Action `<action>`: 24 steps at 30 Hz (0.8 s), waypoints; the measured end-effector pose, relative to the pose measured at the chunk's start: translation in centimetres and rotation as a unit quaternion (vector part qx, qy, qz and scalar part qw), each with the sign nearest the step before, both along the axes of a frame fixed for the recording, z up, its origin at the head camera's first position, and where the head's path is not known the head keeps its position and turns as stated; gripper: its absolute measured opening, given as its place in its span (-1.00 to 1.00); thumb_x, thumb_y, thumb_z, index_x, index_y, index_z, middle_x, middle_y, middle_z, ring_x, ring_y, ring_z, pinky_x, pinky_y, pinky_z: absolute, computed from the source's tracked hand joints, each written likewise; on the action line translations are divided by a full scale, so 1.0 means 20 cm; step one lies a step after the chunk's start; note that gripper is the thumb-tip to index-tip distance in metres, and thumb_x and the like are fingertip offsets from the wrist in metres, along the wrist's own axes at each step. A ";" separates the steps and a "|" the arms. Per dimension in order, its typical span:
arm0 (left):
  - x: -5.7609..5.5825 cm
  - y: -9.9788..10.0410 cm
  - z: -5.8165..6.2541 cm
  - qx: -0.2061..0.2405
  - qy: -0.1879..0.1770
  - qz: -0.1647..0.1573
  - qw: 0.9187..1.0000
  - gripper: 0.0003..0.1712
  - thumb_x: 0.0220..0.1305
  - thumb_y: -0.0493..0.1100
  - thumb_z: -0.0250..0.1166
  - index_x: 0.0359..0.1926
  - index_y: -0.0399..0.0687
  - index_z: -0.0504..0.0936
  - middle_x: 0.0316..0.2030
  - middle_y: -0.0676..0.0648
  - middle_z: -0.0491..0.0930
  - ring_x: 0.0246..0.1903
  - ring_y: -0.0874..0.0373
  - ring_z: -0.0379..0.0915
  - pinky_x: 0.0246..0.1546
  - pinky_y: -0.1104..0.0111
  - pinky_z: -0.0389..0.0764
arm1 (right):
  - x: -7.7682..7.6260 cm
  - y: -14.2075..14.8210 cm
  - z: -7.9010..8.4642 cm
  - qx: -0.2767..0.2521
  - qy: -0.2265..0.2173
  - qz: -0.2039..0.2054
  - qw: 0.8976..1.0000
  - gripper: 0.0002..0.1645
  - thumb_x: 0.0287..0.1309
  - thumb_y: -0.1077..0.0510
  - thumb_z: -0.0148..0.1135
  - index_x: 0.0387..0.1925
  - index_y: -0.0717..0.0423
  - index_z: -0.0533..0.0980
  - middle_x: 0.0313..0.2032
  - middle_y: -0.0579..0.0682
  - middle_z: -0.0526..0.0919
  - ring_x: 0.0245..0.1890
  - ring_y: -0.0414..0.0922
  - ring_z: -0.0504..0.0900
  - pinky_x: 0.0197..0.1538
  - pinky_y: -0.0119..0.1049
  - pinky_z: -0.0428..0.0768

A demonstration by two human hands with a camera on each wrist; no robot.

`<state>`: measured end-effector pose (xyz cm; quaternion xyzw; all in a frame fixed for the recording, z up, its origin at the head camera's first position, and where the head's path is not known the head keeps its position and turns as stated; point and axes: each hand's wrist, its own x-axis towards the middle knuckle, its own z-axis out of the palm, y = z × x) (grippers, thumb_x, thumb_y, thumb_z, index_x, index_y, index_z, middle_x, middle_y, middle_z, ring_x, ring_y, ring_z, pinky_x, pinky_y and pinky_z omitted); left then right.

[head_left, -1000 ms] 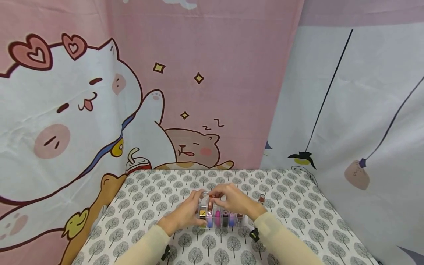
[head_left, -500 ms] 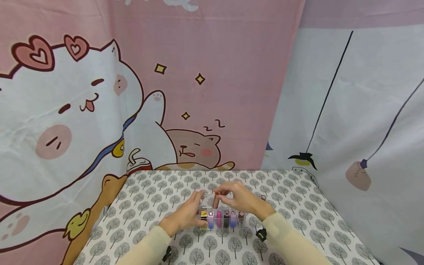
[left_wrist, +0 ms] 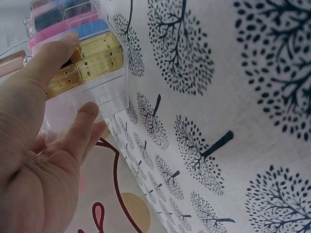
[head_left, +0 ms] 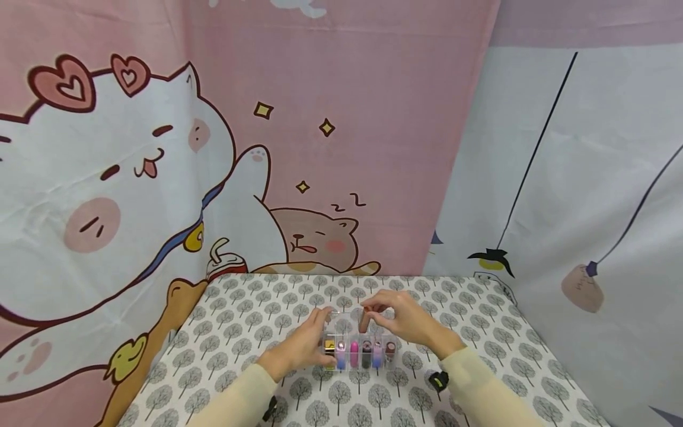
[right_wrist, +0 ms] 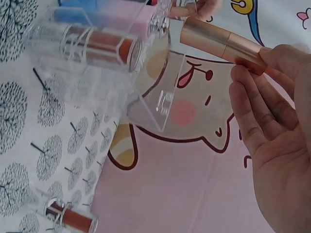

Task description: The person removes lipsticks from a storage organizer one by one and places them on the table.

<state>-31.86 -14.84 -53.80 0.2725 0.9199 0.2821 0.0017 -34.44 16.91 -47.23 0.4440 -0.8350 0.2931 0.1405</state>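
Note:
A clear plastic lipstick organizer (head_left: 344,324) stands on the table with several lipsticks in its front row. My left hand (head_left: 301,347) grips its left end, thumb in front and fingers behind; the left wrist view shows the thumb beside a gold lipstick (left_wrist: 99,57). Between the thumb and fingertips of my right hand (head_left: 402,317) I pinch a copper-coloured lipstick (right_wrist: 209,41), tilted above the organizer's back row. At the right end of the front row sits a clear tube with reddish-brown contents (right_wrist: 102,48). A bright pink lipstick (head_left: 354,354) stands near the middle.
Another clear tube with reddish-brown contents (right_wrist: 70,216) is on the table to the right of the organizer; in the head view my right hand and arm hide it. The tree-print tablecloth (head_left: 256,332) reaches back to a cartoon-print curtain (head_left: 395,148).
My right hand has moved to the right along the organizer's back row, carrying the copper-coloured lipstick from the left-hand compartments toward the middle. My left hand keeps its hold on the left end.

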 end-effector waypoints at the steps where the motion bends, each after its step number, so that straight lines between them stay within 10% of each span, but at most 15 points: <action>1: 0.00 0.00 0.00 -0.001 0.000 0.000 1.000 0.52 0.13 0.07 0.88 0.85 -0.14 0.09 0.52 -0.25 0.47 0.21 -0.09 0.73 0.47 -0.01 0.83 | 0.00 0.01 0.00 0.003 0.000 -0.005 1.000 -0.57 0.50 0.31 0.53 0.32 0.07 0.79 0.06 -0.05 0.93 -0.06 -0.25 0.88 0.09 -0.18 0.96; 11: 0.00 0.00 0.02 0.004 -0.010 -0.002 1.000 0.48 0.19 0.04 0.86 0.86 -0.12 0.08 0.50 -0.24 0.46 -0.18 0.33 0.53 0.07 0.28 0.88 | 0.01 0.12 0.02 -0.008 0.014 -0.049 0.999 -0.57 0.46 0.31 0.58 0.27 0.00 0.82 0.06 -0.11 0.95 -0.06 -0.28 0.88 0.14 -0.16 0.96; 24: 0.01 0.00 0.01 -0.001 -0.012 0.004 1.000 0.53 0.13 0.09 0.87 0.87 -0.08 0.07 0.51 -0.25 0.46 -0.13 0.30 0.56 0.21 0.16 0.91 | 0.01 0.29 0.02 -0.014 -0.008 -0.092 0.996 -0.61 0.53 0.25 0.55 0.30 -0.02 0.80 0.11 -0.13 0.94 0.00 -0.26 0.89 0.18 -0.11 0.95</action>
